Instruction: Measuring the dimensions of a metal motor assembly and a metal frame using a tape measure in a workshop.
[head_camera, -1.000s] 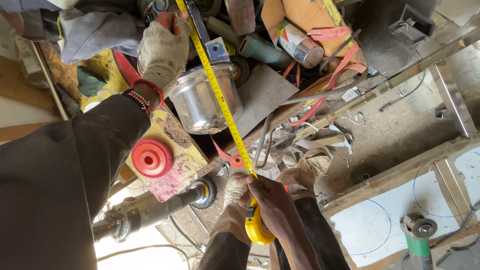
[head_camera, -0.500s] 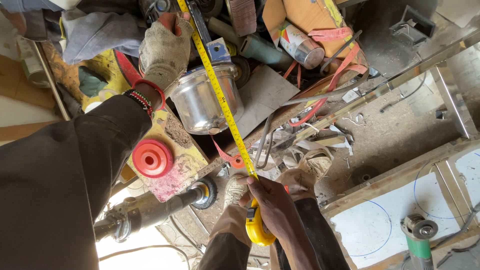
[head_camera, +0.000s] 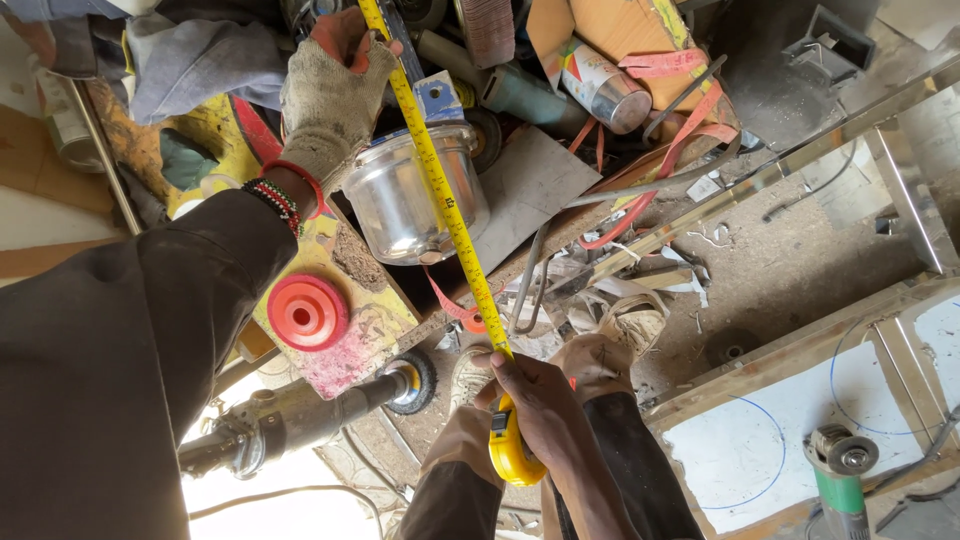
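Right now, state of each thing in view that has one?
tape measure: case gripped in bare right hand
tape blade: pulled out, taut, crossing the jar
left hand: gloved, grip on the blade's far end
metal jar: on its side under the blade
red disc: lying flat on the painted board
angle grinder: set down, nobody holding it
wire-wheel tool: lying loose, not held

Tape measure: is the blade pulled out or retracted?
Pulled out. The yellow blade runs from the yellow case in the right hand up past the gloved left hand and out of frame.
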